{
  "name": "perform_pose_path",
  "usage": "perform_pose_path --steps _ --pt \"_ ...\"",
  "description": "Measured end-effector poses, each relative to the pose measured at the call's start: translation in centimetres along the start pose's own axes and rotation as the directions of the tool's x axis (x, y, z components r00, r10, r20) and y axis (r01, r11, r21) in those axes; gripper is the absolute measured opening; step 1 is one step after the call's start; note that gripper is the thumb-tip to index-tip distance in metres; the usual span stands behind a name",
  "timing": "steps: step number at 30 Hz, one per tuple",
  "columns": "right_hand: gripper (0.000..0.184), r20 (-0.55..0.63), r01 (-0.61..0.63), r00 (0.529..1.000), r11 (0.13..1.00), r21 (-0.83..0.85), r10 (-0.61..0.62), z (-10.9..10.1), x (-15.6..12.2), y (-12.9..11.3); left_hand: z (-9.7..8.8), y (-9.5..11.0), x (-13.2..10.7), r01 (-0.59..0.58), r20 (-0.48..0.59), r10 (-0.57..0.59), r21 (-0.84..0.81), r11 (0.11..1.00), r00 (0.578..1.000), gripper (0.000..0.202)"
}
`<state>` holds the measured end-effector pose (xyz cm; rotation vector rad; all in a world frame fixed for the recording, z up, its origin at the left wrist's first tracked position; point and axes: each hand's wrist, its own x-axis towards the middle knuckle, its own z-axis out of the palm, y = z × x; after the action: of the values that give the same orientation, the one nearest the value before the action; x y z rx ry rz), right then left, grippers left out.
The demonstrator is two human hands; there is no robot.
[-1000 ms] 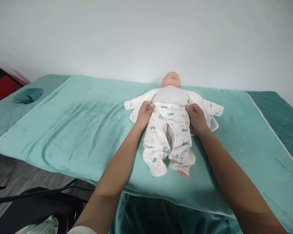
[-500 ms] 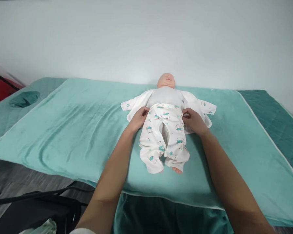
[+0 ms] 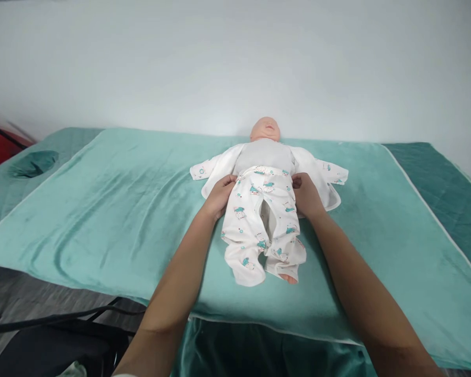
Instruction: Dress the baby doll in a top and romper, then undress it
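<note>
Head view gives me the pants (image 3: 244, 215) on the doll (image 3: 264, 153), which lies face up on the sheet (image 3: 133, 188), head nearest the wall (image 3: 235, 63). They sit around its lower body, waistband (image 3: 267, 172) up at the middle, a gap between the legs, part of a foot (image 3: 288, 278) showing at the right hem. I judge the cloth thin, light and soft, not slippery; it should bunch rather than resist, and a hard tug could drag the doll along. I'd take it by the waistband, one side each, in a fingertip pinch. The left hand (image 3: 219, 197) rests against the left edge with fingers bent inward; the right hand (image 3: 307, 196) mirrors it, curled more tightly. Their fingertips are tucked out of my sight, so I can't tell whether either has cloth pinched. Both forearms reach forward from the bottom of the view and converge on the hips, palms facing inward, beside the spread-open jacket (image 3: 226, 158).
</note>
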<state>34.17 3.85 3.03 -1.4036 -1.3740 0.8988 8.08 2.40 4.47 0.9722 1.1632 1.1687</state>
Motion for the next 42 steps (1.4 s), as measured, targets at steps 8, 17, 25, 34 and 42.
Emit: perform_pose_path --steps 8,17,25,34,42 --pt "0.035 0.01 -0.002 1.0 0.991 0.134 0.001 0.7 0.1 -1.4 2.2 0.6 -0.4 -0.034 -0.197 0.042 0.041 0.999 0.98 0.013" --pt "0.043 0.157 -0.055 0.988 0.95 0.309 0.006 0.6 0.3 -1.6 2.0 0.1 0.1 -0.097 -0.168 0.106 0.066 0.993 0.98 0.017" --pt "0.046 0.208 -0.082 0.978 0.935 0.346 0.009 0.4 -0.1 -1.3 2.0 0.1 -0.5 -0.103 -0.099 0.103 0.005 0.995 0.99 0.029" --pt "0.043 0.098 -0.037 0.995 0.929 0.367 0.001 0.7 0.1 -1.1 1.6 0.0 0.0 -0.21 -0.012 0.213 0.11 0.971 0.977 0.024" --pt "0.035 0.042 -0.015 0.999 0.861 0.508 -0.008 1.0 0.0 -1.6 1.6 -0.1 1.1 -0.295 -0.03 0.3 0.103 0.95 0.954 0.019"
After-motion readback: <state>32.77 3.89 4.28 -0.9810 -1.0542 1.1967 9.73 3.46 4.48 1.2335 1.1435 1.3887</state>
